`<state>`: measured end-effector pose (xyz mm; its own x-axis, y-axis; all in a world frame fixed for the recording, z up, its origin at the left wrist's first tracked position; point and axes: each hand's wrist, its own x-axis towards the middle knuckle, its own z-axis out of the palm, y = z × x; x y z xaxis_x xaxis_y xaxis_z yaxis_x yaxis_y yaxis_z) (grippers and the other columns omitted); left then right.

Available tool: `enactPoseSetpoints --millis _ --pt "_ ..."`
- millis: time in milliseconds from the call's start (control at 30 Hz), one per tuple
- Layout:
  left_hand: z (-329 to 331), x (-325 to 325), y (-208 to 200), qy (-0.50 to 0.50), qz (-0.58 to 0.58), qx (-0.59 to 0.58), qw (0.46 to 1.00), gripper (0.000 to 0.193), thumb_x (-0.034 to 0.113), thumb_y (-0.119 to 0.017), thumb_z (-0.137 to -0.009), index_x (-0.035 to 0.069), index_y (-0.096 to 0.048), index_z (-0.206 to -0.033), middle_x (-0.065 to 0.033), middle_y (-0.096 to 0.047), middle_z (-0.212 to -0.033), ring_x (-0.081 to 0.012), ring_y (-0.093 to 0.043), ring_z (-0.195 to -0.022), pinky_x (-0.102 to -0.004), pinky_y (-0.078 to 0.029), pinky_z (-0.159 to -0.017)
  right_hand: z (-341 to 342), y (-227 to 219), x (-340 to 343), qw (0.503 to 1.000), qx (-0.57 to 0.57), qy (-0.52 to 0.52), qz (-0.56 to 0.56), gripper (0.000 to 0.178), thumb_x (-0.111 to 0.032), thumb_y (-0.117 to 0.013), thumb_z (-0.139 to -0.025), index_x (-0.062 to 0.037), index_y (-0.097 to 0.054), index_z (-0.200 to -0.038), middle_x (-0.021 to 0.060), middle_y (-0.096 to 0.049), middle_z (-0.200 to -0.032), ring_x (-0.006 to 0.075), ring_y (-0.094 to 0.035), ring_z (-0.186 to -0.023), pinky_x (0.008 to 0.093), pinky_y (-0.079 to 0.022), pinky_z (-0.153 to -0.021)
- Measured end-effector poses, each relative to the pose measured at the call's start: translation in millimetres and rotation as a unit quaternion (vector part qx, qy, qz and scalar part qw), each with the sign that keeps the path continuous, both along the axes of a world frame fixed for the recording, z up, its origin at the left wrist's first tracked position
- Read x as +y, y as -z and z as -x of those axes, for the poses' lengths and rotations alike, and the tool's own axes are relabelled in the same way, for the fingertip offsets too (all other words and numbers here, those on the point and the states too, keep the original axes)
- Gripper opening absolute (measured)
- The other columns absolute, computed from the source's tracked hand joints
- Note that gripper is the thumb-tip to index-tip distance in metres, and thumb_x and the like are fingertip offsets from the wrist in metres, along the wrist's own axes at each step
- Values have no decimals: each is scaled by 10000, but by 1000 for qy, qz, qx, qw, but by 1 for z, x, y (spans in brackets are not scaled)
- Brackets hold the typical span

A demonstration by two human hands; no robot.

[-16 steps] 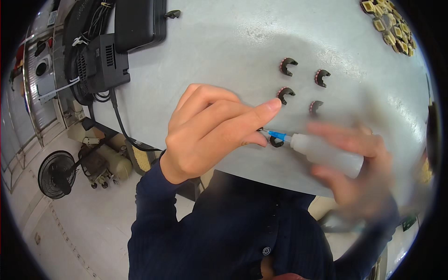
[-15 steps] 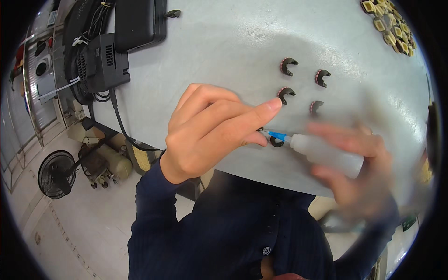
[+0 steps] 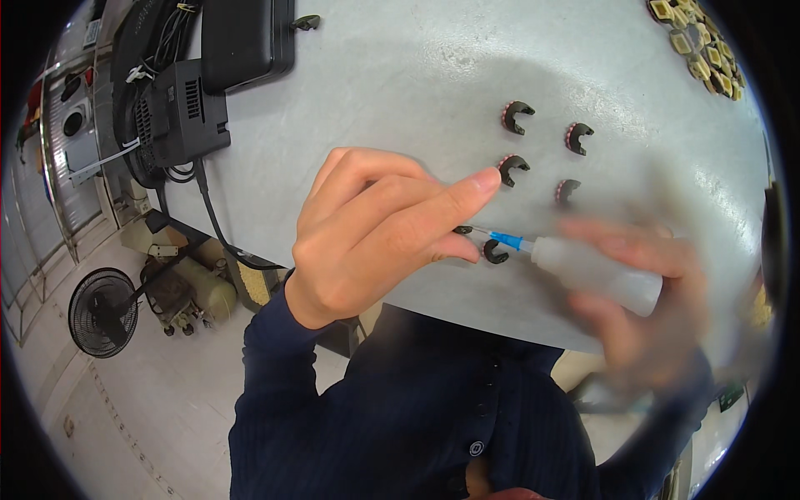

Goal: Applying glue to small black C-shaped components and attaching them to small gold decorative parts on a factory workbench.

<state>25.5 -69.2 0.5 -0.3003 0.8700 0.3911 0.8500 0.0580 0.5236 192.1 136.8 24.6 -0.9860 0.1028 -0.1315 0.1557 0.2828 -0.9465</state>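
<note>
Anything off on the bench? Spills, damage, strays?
No spill or damage shows. One small dark piece lies beside the black case, well apart from the curved pieces near the hands, so it looks like a stray. Haze around the right hand and bottle hides fine detail there.

there are two hands (image 3: 371, 229), one bottle (image 3: 596, 271), five curved pieces (image 3: 513, 171) on one table (image 3: 375, 100), one fan (image 3: 102, 312).
</note>
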Motion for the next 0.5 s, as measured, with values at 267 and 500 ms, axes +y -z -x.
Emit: enactPoseSetpoints --millis 267,500 --pt "-2 1 -2 -15 7 -8 1000 670 225 -836 -556 -4 -601 -1140 -66 -693 -746 -205 -562 -721 -268 -440 -631 1 1 4 998 20 -36 -38 427 -178 -732 -821 -76 -426 -1100 222 -650 -1117 278 -644 -1004 398 -415 -876" --pt "-2 -2 -1 -8 9 -15 1000 689 179 -848 -531 -15 -596 -1143 -80 -700 -808 -208 -561 -753 -271 -464 -598 5 1 1 997 26 -45 -58 437 -191 -740 -815 -78 -429 -1100 224 -646 -1136 272 -648 -978 394 -417 -877"
